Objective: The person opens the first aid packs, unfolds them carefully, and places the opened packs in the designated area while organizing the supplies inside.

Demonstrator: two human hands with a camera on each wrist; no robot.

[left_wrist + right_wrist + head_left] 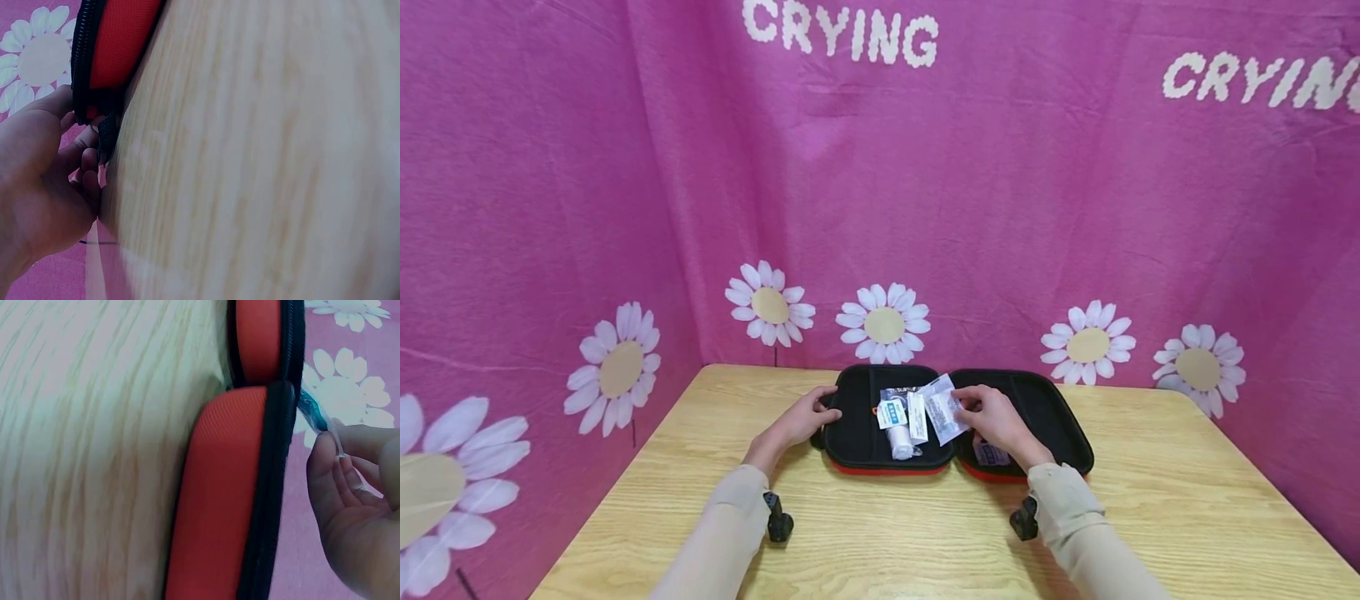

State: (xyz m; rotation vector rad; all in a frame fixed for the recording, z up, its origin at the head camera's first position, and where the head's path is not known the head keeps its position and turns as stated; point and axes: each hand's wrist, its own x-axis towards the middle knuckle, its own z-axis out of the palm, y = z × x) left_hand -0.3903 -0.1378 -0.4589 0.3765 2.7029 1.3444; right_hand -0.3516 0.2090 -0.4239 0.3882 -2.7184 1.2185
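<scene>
A red zip case with black lining (pixel 853 417) lies unfolded on the table. My left hand (pixel 808 415) holds its left edge; in the left wrist view the thumb is on the zipped rim and the fingers are curled by a black strap (pixel 107 134). With thumb and fingertips, my right hand (pixel 992 417) pinches a white and clear packet (pixel 944 410) over the middle of the case. The right wrist view shows a teal part of the packet (pixel 312 411). In the left half sit a white wrapped roll (pixel 900 442), a narrow white packet (pixel 917 417) and a blue-printed label (pixel 891 413).
The case's right half (pixel 1052 417) contains a purplish packet (pixel 991 454), partly behind the right hand. Around the case spreads the wood-grain table (pixel 895 533). A pink cloth with daisies (pixel 970 208) hangs behind and at the sides. Black wrist mounts (pixel 779 518) are on both forearms.
</scene>
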